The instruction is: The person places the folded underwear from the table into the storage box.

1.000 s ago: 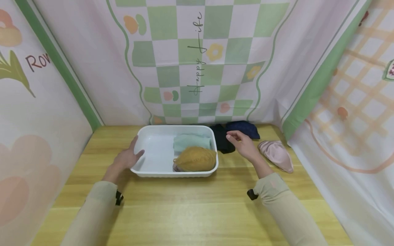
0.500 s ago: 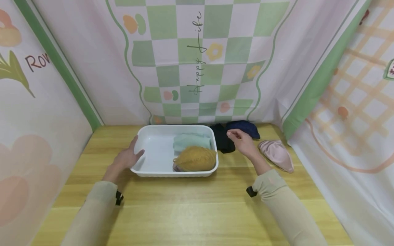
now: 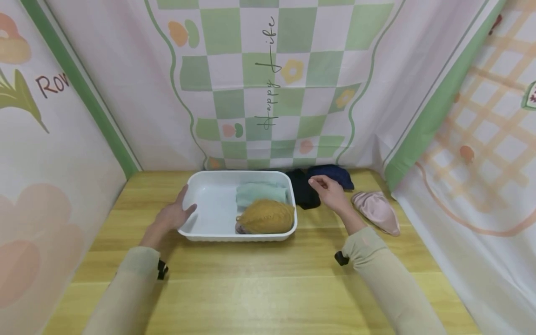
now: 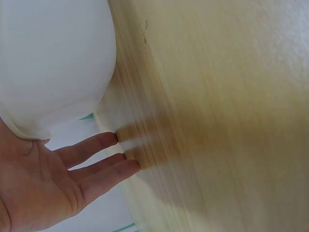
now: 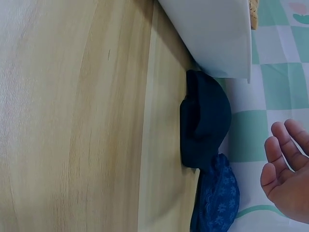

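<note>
My left hand [image 3: 170,216] holds the left end of a white tray [image 3: 211,207], its thumb over the rim; in the left wrist view several fingers [image 4: 104,179] extend outside the wall, tips near the wooden table. Inside the tray's right half lie a folded mustard bra [image 3: 268,217] and a pale mint folded garment [image 3: 260,193]. My right hand [image 3: 332,196] hovers with loosely bent fingers and nothing in it. Nearest to it are a folded black bra [image 5: 210,118] beside the tray and a navy lace bra [image 5: 222,193] with pale flower patterns.
A folded pale pink bra [image 3: 375,211] lies on the table [image 3: 251,284] right of my right forearm. A printed curtain [image 3: 268,93] hangs along the table's back edge, with more fabric at both sides.
</note>
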{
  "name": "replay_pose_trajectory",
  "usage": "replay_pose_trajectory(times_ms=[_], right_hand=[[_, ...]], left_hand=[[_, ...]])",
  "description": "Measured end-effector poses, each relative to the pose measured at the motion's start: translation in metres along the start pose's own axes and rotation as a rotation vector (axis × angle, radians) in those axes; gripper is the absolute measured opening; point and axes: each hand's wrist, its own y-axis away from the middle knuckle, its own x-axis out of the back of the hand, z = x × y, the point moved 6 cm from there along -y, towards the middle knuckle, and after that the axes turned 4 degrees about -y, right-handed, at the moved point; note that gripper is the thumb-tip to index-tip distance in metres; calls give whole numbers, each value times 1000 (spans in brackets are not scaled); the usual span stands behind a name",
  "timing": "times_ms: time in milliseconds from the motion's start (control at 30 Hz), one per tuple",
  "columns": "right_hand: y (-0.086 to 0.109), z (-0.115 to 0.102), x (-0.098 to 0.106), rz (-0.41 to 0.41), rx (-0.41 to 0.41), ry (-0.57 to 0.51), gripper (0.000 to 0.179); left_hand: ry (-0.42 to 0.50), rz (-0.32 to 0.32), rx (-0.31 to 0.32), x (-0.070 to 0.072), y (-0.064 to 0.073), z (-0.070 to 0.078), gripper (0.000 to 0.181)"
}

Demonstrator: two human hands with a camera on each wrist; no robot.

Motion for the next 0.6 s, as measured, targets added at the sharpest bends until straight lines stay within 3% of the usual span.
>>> replay_pose_trajectory(times_ms=[600], right_hand=[[-14, 11, -8, 0, -17, 64, 69]], left_hand=[[1, 0, 4, -2, -1, -2, 85]])
